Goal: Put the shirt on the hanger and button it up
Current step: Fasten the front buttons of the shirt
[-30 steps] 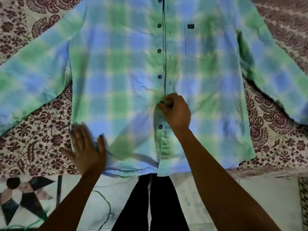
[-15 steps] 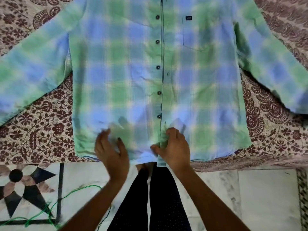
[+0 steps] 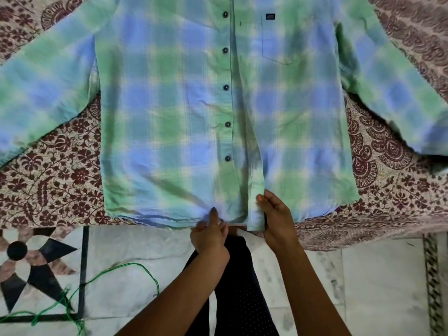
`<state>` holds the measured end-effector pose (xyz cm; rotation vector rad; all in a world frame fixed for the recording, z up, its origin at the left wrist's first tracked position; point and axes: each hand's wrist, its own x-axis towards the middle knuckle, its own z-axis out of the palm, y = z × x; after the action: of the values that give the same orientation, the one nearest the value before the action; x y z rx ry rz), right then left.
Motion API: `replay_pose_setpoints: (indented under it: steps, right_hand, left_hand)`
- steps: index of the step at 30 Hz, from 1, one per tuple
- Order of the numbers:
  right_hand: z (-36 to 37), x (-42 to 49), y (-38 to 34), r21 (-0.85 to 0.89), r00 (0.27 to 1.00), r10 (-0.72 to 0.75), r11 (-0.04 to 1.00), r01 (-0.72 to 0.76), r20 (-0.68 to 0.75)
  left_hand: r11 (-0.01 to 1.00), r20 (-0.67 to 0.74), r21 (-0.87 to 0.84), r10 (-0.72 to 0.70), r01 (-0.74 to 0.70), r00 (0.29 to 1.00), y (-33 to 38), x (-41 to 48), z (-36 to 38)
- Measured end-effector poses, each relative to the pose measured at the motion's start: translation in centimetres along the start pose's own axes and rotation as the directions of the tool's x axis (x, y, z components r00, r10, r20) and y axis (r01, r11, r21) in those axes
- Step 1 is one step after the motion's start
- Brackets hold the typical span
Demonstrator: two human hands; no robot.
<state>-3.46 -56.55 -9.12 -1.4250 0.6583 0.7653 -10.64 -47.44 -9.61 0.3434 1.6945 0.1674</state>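
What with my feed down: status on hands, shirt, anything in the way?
Left hand pinches hem; right hand grips placket. Shirt flat on bedspread, buttons undone. No hanger in view; nothing blocking.

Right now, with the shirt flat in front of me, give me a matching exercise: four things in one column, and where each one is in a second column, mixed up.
Column one
1 left hand
2 right hand
3 green cord
4 pocket

Column two
A lying on the tiled floor
B pinching the hem of the shirt
C high on the shirt, under a small dark label
D holding the bottom end of the front strip

Pairs: 1-B, 2-D, 3-A, 4-C
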Motion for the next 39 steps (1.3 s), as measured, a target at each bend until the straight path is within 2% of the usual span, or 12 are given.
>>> replay_pose_setpoints:
  steps: [5,8,10,15,18,22,25,27,30,33,35,39]
  right_hand:
    - [0.4,0.0,-0.8,-0.005,0.988,-0.149,0.989,0.149,-0.036]
    - [0.3,0.0,-0.2,-0.355,0.99,-0.114,0.925,0.136,0.082]
    - [-0.1,-0.2,0.5,-0.524,0.989,-0.143,0.839,0.146,0.047]
    - [-0.6,-0.7,0.5,-0.383,0.988,-0.148,0.916,0.122,-0.039]
    - [-0.9,-0.5,0.2,-0.223,0.991,-0.1,0.972,0.078,-0.092]
    - [-0.9,-0.9,-0.1,-0.336,0.979,-0.199,0.92,0.202,0.045]
    - [-0.1,-1.7,0.5,-0.522,0.933,-0.259,0.775,0.356,0.251]
    - [0.5,-1.9,0.7,-0.621,0.916,-0.224,0.679,0.391,0.332]
    - [1.0,-1.3,0.1,-0.715,0.912,-0.267,0.566,0.411,0.313]
    - [1.9,-0.4,-0.7,-0.713,0.895,-0.352,0.551,0.434,0.272]
    - [3.1,0.3,-1.3,-0.707,0.887,-0.4,0.558,0.435,0.229]
    - [5.8,1.6,-2.7,-0.819,0.934,-0.333,0.497,0.288,0.126]
  left_hand:
    - [0.994,-0.038,0.065,0.086,-0.083,0.996,-0.9,0.0,-2.1]
    - [0.994,0.048,0.037,0.102,-0.104,0.994,-1.1,-1.1,-1.9]
    - [0.993,0.093,0.063,0.098,-0.104,0.991,-0.9,-1.9,-0.8]
    - [0.995,0.155,0.081,0.039,-0.052,0.987,-0.4,-3.1,1.8]
    - [0.992,0.117,0.022,0.121,-0.125,0.986,-1.0,-2.6,1.3]
    - [0.98,0.188,0.105,0.145,-0.167,0.971,-2.2,-2.3,-0.1]
    - [0.963,0.258,0.224,0.09,-0.15,0.962,-2.3,-2.1,-0.2]
    - [0.948,0.228,0.276,0.096,-0.159,0.969,-2.2,-1.9,-0.3]
    - [0.926,0.198,0.305,0.166,-0.222,0.966,-1.8,-1.7,-0.6]
    - [0.961,0.067,0.074,0.261,-0.265,0.963,0.6,-1.5,-0.9]
    - [0.962,-0.068,-0.161,0.214,-0.223,0.974,2.6,-1.1,-1.2]
    - [0.938,-0.215,-0.185,0.252,-0.293,0.943,3.7,0.4,-3.0]
